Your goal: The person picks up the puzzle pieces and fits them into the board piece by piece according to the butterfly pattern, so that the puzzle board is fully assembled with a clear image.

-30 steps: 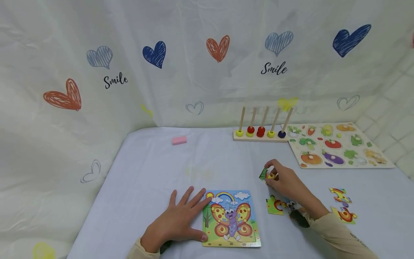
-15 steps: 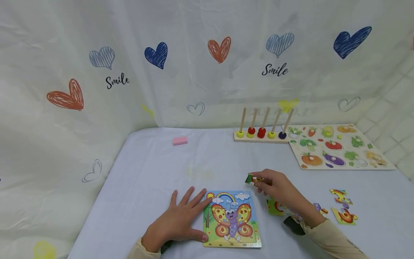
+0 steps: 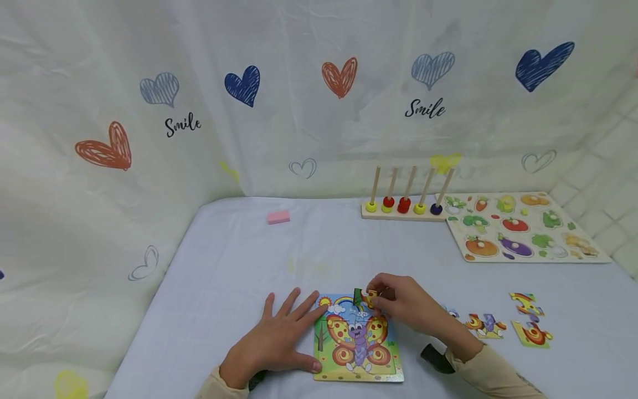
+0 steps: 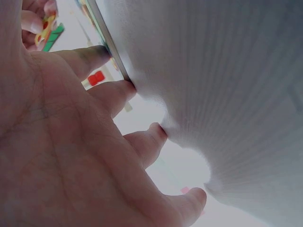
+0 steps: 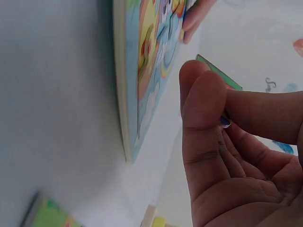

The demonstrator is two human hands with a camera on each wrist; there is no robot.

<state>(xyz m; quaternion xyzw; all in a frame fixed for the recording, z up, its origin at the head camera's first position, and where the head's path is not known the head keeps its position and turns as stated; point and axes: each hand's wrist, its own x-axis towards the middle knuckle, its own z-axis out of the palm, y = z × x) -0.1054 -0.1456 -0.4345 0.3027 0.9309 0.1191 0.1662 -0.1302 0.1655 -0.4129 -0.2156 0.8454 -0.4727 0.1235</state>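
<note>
My left hand lies with fingers spread straight, index fingertip and thumb on the left edge of a butterfly jigsaw board. In the left wrist view its other fingertips rest at the white tablecloth. My right hand pinches a green, red and yellow jigsaw piece between thumb and fingers. This piece overlaps the upper right of the board in the head view. From the right wrist, only a green edge of it shows past the fingertips, apart from the board.
Several loose jigsaw pieces lie right of the board, one partly hidden behind the right wrist. Farther back are a pink block, a wooden peg stand with coloured beads, and a vegetable puzzle board. A white curtain hangs behind.
The right hand has carried its jigsaw piece left and down toward the viewer, from beyond the board's right side to over its top right. The left hand has stayed put.
</note>
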